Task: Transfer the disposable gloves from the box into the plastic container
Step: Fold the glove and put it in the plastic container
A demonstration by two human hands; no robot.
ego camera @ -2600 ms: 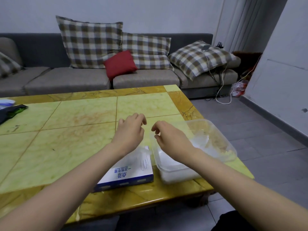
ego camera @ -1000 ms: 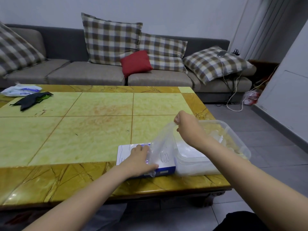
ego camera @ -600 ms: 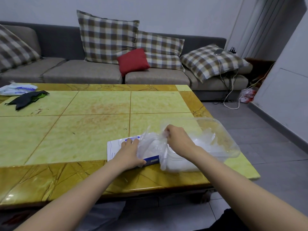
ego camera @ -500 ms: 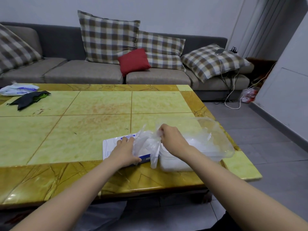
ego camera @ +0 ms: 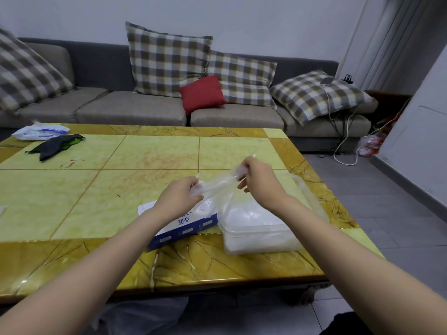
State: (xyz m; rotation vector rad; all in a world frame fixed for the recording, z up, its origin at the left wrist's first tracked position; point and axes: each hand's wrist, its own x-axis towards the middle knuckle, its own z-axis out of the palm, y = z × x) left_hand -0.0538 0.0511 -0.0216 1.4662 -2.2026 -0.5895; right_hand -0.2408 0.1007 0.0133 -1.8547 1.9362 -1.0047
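Left grip (ego camera: pixel 177 197) and right grip (ego camera: pixel 260 180) each pinch a clear glove (ego camera: pixel 217 186) above the box (ego camera: pixel 186 226), whose blue lettering is unreadable

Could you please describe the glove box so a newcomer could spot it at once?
Start at the yellow marble table. Near its front edge, left of the clear plastic container, lies the glove box. It alone is flat white cardboard with a blue side.

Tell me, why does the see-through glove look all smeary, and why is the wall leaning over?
Head view: the thin glove, pinched between the left hand and the right hand, is see-through and shows only as pale streaks. Head view: the plastic container has a smeared near wall, probably motion blur. Head view: the wide-angle lens bends the picture's edges, so the right wall leans.
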